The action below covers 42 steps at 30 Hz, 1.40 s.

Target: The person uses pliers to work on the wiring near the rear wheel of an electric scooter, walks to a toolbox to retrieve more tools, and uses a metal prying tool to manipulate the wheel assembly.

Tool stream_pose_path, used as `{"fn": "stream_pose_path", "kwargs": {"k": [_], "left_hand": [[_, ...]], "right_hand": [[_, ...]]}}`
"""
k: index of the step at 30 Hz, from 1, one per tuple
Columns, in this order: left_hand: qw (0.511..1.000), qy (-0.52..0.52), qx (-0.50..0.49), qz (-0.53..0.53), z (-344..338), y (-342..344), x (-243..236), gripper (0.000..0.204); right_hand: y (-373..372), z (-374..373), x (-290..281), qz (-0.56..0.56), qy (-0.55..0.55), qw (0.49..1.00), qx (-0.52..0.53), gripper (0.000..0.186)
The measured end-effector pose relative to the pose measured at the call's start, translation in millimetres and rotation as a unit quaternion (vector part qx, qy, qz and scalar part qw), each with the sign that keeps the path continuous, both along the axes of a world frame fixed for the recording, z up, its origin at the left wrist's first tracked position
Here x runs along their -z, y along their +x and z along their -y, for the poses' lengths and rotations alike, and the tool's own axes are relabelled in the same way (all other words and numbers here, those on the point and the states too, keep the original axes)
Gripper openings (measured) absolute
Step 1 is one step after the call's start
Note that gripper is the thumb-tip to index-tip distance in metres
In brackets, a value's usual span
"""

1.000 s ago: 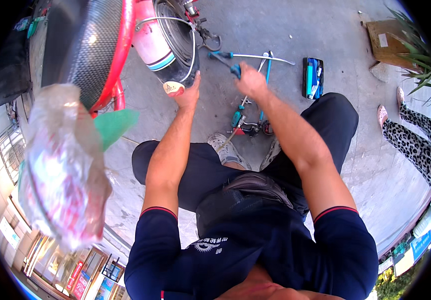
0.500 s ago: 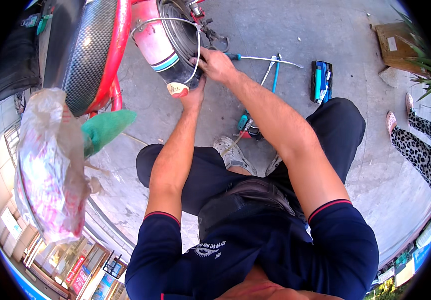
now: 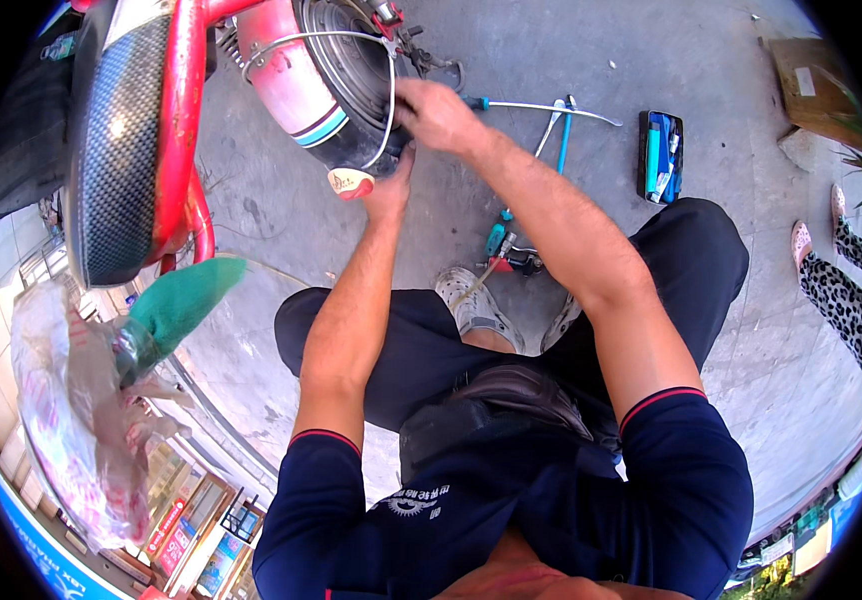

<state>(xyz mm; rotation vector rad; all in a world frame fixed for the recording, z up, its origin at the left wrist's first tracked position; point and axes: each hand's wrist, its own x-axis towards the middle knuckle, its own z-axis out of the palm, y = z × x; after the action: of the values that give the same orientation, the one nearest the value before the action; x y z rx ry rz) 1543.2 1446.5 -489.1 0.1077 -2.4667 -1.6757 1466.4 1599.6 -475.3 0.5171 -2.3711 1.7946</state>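
Observation:
A pink and black mudguard [image 3: 286, 95] over a wheel [image 3: 336, 65] is at the upper middle, with a curved metal stay [image 3: 306, 36] across it. My left hand [image 3: 388, 190] is closed round the mudguard's lower end, beside a cream-and-red reflector-like piece [image 3: 349, 183]; its fingertips are hidden. My right hand [image 3: 436, 115] has its fingers curled at the wheel's edge by the stay; what they hold is hidden. Past it, a long silver lever with a blue handle [image 3: 581, 114] lies on the ground across two other levers [image 3: 563, 140].
Teal tools with a hose [image 3: 499, 240] lie near my feet, a blue tool case [image 3: 659, 155] right. A red frame [image 3: 181, 100] and plastic bag [image 3: 81, 420] with green cloth [image 3: 176, 310] crowd the left. A person's legs [image 3: 831, 300] and wooden box [image 3: 806, 90] are at right.
My right hand has left the blue handle it gripped and moved up-left to the wheel's edge beside my left hand. The hanging bag and green cloth have shifted lower in view.

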Motion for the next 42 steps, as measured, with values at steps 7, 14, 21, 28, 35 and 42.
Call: {"fn": "stream_pose_path", "kwargs": {"k": [7,14,21,28,35,42], "left_hand": [[0.984,-0.137,-0.020,0.108,45,10,53,0.040],[0.804,0.479,-0.076,0.343,52,-14,38,0.051],[0.608,0.658,-0.132,0.425,32,-48,7,0.070],[0.671,0.621,-0.076,0.399,46,-57,27,0.053],[0.653,0.626,-0.081,0.418,46,-58,37,0.051],[0.651,0.629,-0.081,0.417,41,-57,29,0.052]], "right_hand": [[39,-64,50,0.256,0.321,0.911,0.034,0.023],[161,-79,97,0.212,0.598,0.773,-0.020,0.027],[126,-73,48,0.357,0.324,0.876,-0.019,0.024],[104,-62,-31,0.251,0.258,0.933,-0.014,0.029],[103,-57,-30,0.292,0.218,0.931,-0.033,0.027],[87,-74,-5,0.243,0.155,0.954,-0.086,0.024]]}}
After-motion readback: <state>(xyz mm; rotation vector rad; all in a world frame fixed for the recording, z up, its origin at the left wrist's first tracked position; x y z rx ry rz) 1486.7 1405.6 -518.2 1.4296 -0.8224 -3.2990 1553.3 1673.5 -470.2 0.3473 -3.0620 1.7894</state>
